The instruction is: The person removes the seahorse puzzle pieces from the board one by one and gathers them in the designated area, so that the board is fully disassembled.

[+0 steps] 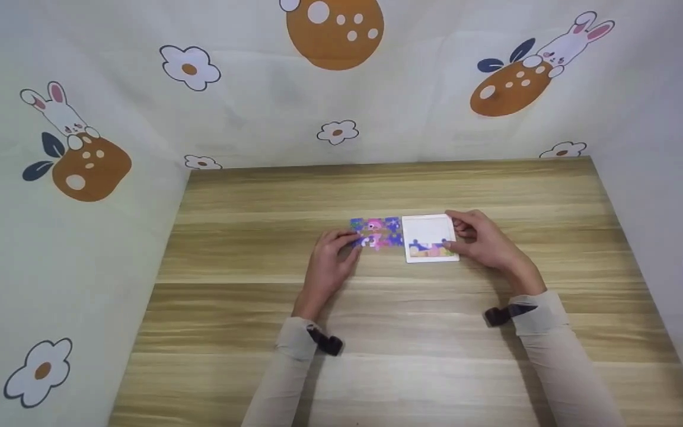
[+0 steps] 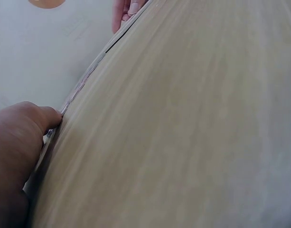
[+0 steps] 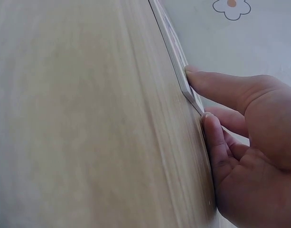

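Observation:
In the head view, a white square puzzle tray (image 1: 428, 228) lies on the table, with a joined strip of colourful jigsaw pieces (image 1: 430, 251) along its near side. My right hand (image 1: 487, 242) grips the tray's right edge; in the right wrist view the thumb (image 3: 219, 85) lies on the rim and the other fingers are curled beside it. Left of the tray lie two rows of blue and pink jigsaw pieces (image 1: 375, 225). My left hand (image 1: 331, 261) pinches the left end of the nearer row of jigsaw pieces (image 1: 380, 241) between thumb and fingers.
The wood-grain table (image 1: 246, 249) is enclosed at the back and sides by a pale cloth (image 1: 258, 101) printed with rabbits, fruit and flowers. Dark wrist camera mounts (image 1: 498, 316) sit on both sleeves.

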Demonstrator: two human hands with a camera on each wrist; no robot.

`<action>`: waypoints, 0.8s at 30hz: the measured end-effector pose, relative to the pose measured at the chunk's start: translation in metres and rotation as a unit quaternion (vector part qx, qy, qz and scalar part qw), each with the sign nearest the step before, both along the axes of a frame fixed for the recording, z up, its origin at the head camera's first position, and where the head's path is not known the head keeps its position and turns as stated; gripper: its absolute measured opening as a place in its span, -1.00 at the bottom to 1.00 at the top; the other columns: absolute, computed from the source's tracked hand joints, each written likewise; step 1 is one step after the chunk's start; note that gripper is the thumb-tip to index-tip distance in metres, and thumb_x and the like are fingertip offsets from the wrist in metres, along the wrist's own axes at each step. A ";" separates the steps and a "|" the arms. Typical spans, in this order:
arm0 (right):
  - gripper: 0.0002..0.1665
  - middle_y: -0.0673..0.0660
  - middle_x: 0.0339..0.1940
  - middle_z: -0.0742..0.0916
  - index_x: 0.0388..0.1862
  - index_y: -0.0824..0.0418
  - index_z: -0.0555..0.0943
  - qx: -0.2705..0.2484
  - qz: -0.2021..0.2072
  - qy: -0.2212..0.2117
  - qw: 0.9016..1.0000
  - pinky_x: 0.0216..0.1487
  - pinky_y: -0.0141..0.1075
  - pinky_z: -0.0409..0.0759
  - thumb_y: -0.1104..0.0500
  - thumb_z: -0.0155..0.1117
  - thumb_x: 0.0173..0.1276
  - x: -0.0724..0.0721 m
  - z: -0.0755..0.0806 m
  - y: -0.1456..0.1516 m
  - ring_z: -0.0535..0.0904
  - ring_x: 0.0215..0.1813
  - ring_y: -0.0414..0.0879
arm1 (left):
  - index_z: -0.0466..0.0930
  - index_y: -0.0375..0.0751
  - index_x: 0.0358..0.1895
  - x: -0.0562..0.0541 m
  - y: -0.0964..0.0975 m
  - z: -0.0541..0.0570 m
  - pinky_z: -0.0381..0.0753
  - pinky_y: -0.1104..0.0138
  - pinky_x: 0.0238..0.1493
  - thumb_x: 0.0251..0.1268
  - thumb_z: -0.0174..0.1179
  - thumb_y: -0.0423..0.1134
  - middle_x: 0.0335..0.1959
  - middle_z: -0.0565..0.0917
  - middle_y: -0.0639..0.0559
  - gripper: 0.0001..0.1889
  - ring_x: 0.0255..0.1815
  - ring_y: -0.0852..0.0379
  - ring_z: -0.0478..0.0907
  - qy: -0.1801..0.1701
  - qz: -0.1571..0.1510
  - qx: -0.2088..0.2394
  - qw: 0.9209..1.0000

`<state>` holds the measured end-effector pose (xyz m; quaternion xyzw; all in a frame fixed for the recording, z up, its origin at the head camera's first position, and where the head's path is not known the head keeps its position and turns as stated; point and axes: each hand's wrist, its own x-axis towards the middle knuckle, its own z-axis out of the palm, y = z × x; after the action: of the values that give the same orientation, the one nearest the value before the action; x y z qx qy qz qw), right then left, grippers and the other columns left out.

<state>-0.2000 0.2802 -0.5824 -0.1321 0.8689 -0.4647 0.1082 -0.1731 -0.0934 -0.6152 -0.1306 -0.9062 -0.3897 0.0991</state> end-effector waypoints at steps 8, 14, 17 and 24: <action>-0.11 0.29 0.12 0.55 0.62 0.35 0.42 -0.003 0.000 0.002 1.000 0.35 -0.46 0.61 0.24 0.58 0.39 0.001 0.002 0.000 0.48 0.17 0.04 | 0.80 -0.10 0.18 0.002 0.002 0.002 0.59 0.14 0.50 0.45 0.46 -0.15 0.19 0.74 0.01 -0.69 0.31 0.02 0.64 0.018 -0.002 0.007 1.000; -0.13 0.30 0.09 0.55 0.59 0.39 0.44 -0.009 0.003 0.013 1.000 0.26 -0.59 0.59 0.27 0.59 0.37 0.002 0.000 0.001 0.49 0.14 0.04 | 0.80 -0.12 0.15 0.002 0.008 0.001 0.66 0.14 0.39 0.44 0.47 -0.16 0.11 0.79 0.02 -0.70 0.22 0.03 0.69 0.064 -0.015 0.012 0.998; -0.13 0.32 0.09 0.54 0.59 0.42 0.43 -0.012 0.006 0.016 1.000 0.26 -0.59 0.59 0.29 0.58 0.37 0.002 -0.001 0.002 0.47 0.15 0.05 | 0.81 -0.13 0.13 0.003 0.015 0.003 0.67 0.15 0.37 0.42 0.48 -0.21 0.10 0.81 0.04 -0.72 0.20 0.04 0.70 0.074 -0.030 0.023 0.997; -0.10 0.28 0.13 0.52 0.64 0.33 0.40 0.000 0.001 -0.004 1.000 0.31 -0.60 0.56 0.23 0.58 0.40 0.002 0.001 0.000 0.47 0.19 0.05 | 0.81 -0.14 0.08 0.009 0.047 0.011 0.62 0.22 0.47 0.44 0.46 -0.24 0.08 0.83 0.03 -0.77 0.25 0.05 0.71 0.094 -0.097 0.033 0.990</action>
<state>-0.1982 0.2805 -0.5815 -0.1310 0.8684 -0.4649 0.1125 -0.1641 -0.0464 -0.6039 -0.2506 -0.8626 -0.4132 0.1496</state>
